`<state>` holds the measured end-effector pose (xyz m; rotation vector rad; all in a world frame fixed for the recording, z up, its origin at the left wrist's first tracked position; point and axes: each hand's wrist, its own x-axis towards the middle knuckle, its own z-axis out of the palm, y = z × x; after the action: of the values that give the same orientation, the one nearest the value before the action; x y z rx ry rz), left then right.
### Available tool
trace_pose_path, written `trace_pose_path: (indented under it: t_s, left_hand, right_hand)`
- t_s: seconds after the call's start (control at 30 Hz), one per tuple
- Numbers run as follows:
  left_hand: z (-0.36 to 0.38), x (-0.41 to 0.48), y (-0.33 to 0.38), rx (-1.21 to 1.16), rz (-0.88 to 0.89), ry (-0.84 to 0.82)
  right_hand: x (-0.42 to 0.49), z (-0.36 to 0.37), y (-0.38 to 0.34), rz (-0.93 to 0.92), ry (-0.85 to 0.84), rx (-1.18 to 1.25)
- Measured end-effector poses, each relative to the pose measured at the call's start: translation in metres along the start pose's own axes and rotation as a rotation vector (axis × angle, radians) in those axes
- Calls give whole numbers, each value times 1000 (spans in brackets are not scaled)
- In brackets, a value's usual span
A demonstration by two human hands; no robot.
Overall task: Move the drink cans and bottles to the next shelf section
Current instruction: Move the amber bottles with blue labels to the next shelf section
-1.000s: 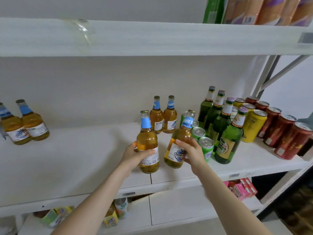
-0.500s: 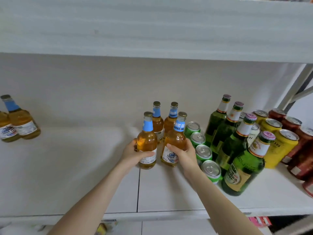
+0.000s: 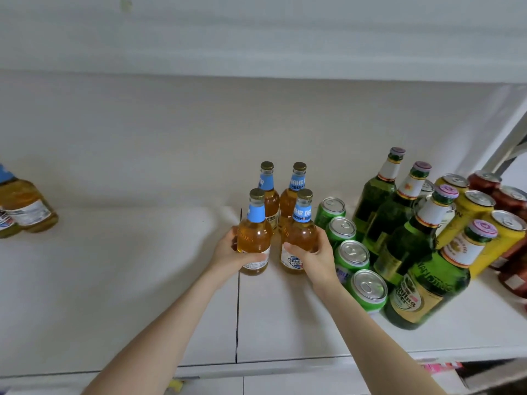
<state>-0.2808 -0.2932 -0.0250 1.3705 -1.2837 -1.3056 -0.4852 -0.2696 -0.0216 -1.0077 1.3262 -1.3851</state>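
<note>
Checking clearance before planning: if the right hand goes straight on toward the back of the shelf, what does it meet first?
Most likely the rear right amber bottle, directly behind the front right amber bottle that the right hand grips. The gap between the two looks small, though depth is hard to judge.

amber bottles (image 3: 254, 238) — four upright, clustered | green cans (image 3: 352, 253) — row just right | green bottles (image 3: 379, 195) beyond

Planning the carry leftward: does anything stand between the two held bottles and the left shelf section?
Nothing visible does. The left hand grips one amber bottle, the right hand another; leftward the shelf holds only bottles at its far edge.
</note>
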Motion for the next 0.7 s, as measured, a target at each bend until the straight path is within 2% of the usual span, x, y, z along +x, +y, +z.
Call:
trace_pose_path:
  t_s: [0.43,0.7]
  left_hand:
    - [-1,-5,-13,36,39,-54]
    - [-4,-26,-38,-15,95,81]
  right_hand:
    - [-13,-2,9,-58,-9,9]
    - [-36,-2,32,-103,46,-2]
